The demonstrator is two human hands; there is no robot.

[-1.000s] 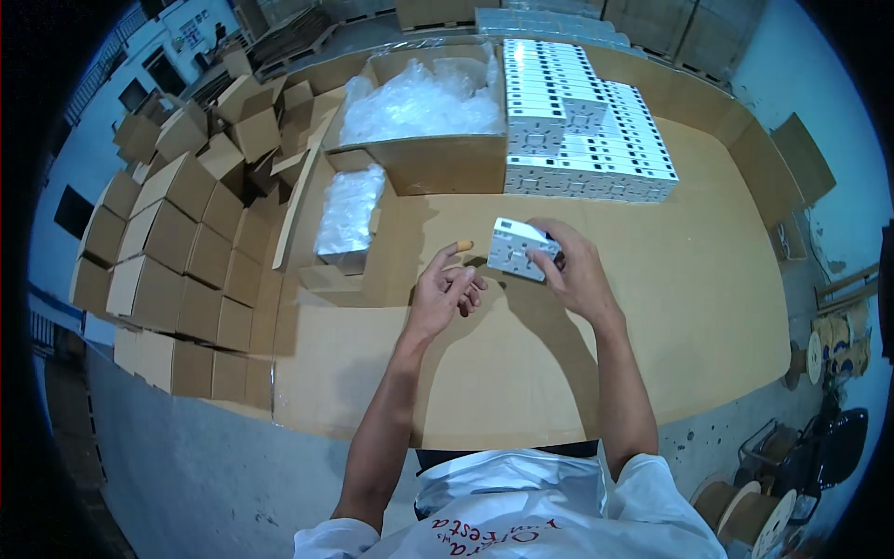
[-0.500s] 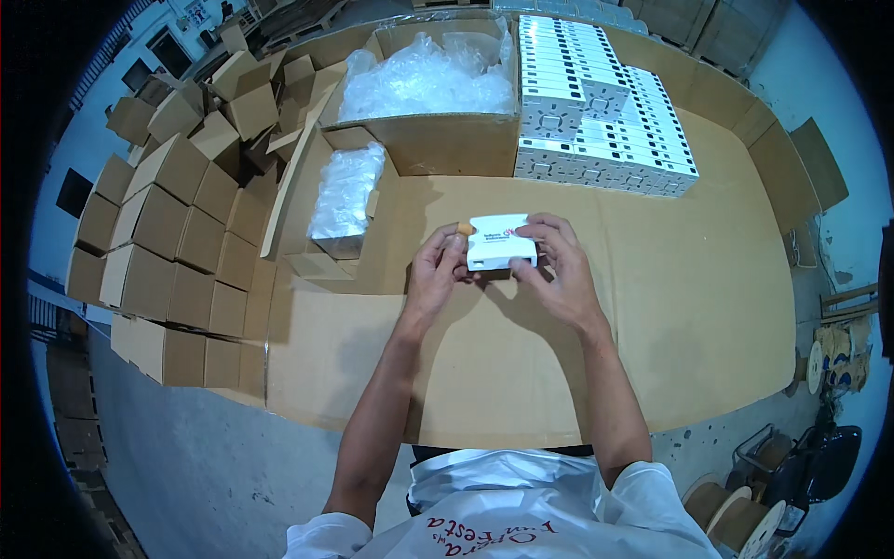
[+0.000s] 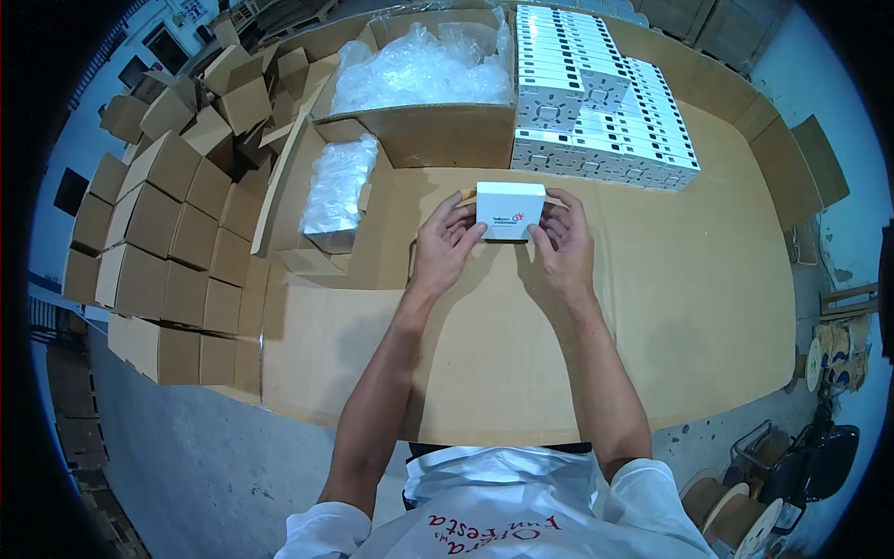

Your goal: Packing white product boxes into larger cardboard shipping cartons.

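Brown cardboard (image 3: 503, 396) covers the work surface, its near edge lying just beyond the white shirt (image 3: 503, 494) of the person. On the floor at the near right stand cable spools (image 3: 745, 522) and, beside them, a black chair (image 3: 829, 456). Both forearms reach forward over the cardboard. Left hand (image 3: 445, 244): fingers curled, gripping the left side of a small white box (image 3: 510, 207), thumb at its near left corner; an orange covering (image 3: 467, 194) sits on one fingertip. Right hand (image 3: 566, 247): gripping the opposite side of the same box, thumb at the near right corner. The white box is thus held between the two hands, above the middle of the surface, printed face toward the viewer. Farther left, a bundle in clear wrapping (image 3: 338, 191) stands in an open cardboard tray (image 3: 382, 228); closed brown cartons (image 3: 172, 247) are stacked outside it. Beyond, a large carton (image 3: 447, 140) contains crumpled clear plastic (image 3: 419, 70). Immediately to its right rise stepped rows of white units (image 3: 601, 154) with dark openings.
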